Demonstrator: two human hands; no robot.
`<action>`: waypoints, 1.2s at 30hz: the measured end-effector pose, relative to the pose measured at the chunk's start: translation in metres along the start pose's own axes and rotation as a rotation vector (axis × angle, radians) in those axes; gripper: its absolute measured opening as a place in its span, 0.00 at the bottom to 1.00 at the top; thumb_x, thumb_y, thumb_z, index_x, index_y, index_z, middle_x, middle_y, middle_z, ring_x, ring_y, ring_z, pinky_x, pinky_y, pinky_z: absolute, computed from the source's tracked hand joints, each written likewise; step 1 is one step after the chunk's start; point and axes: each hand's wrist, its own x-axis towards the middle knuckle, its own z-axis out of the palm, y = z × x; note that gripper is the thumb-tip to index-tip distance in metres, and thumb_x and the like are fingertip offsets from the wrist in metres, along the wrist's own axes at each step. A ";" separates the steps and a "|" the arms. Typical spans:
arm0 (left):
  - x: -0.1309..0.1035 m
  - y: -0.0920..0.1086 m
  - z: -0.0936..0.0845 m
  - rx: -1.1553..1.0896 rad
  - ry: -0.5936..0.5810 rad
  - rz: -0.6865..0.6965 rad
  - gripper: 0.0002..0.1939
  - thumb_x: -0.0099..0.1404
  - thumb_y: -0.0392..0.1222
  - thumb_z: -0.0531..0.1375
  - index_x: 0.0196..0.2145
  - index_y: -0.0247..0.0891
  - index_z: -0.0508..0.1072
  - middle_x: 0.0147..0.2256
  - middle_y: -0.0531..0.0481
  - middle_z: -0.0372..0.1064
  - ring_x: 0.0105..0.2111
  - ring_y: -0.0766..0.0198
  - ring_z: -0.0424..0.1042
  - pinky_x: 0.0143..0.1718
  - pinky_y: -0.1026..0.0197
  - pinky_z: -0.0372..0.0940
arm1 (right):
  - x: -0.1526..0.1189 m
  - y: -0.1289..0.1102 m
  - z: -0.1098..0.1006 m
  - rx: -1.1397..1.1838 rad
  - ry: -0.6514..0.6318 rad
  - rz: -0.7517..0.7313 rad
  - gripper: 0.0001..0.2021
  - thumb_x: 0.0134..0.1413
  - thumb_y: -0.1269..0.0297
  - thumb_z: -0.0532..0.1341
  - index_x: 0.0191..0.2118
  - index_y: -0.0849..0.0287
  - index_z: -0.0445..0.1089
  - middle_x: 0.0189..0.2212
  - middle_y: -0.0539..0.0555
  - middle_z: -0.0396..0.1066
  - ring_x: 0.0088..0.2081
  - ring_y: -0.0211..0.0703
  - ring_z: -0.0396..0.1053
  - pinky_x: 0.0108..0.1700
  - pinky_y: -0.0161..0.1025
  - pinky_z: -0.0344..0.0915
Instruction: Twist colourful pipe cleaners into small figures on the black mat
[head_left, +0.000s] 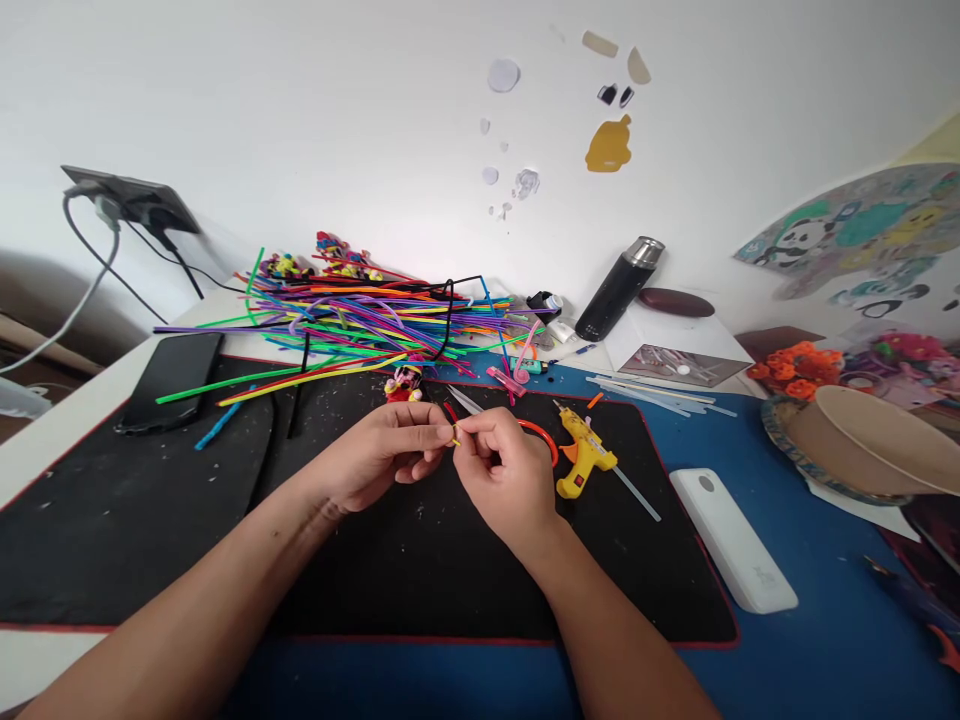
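Observation:
Both hands meet over the middle of the black mat point(360, 585), fingertips nearly touching. A short yellow piece point(456, 437) is pinched between them. My left hand point(394, 445) holds it with thumb and forefinger, the other fingers curled. From the right, my right hand point(506, 465) pinches the same piece, its fingers folded in. Just behind them lie scissors with a pointed blade point(465, 400) and an orange-red handle point(546, 436), partly hidden by my right hand. A small red, black and yellow figure point(405, 385) stands behind my left hand.
Many coloured pipe cleaners point(375, 325) are heaped at the back. A yellow glue gun point(586, 455) and a white power bank point(733, 540) lie at the right. A black phone point(171, 382) rests at the left; a black flask point(619, 290) leans near the wall.

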 end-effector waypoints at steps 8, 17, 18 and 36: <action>0.001 -0.002 0.001 -0.028 -0.006 0.003 0.18 0.53 0.49 0.75 0.26 0.34 0.73 0.18 0.54 0.63 0.17 0.73 0.56 0.18 0.70 0.42 | 0.001 -0.002 0.002 0.115 -0.019 0.109 0.04 0.63 0.70 0.60 0.37 0.55 0.67 0.18 0.41 0.57 0.19 0.33 0.57 0.25 0.34 0.56; 0.002 -0.003 -0.002 -0.035 0.056 0.150 0.16 0.57 0.48 0.73 0.26 0.35 0.73 0.19 0.55 0.64 0.18 0.72 0.58 0.18 0.68 0.45 | 0.006 -0.005 -0.003 0.350 -0.072 0.348 0.06 0.66 0.60 0.62 0.40 0.56 0.71 0.20 0.43 0.62 0.21 0.35 0.56 0.24 0.34 0.54; 0.003 -0.003 -0.003 -0.047 0.069 0.167 0.17 0.57 0.48 0.73 0.26 0.35 0.73 0.20 0.55 0.64 0.19 0.72 0.58 0.18 0.68 0.45 | 0.007 -0.004 -0.003 0.363 -0.071 0.356 0.06 0.66 0.60 0.62 0.40 0.56 0.71 0.20 0.43 0.61 0.21 0.35 0.56 0.23 0.34 0.53; 0.004 -0.003 -0.001 -0.018 0.095 0.164 0.17 0.56 0.48 0.74 0.27 0.35 0.73 0.22 0.55 0.64 0.19 0.73 0.58 0.19 0.69 0.46 | 0.007 -0.005 -0.004 0.502 -0.164 0.414 0.08 0.66 0.57 0.63 0.39 0.56 0.71 0.21 0.44 0.61 0.21 0.35 0.55 0.24 0.34 0.52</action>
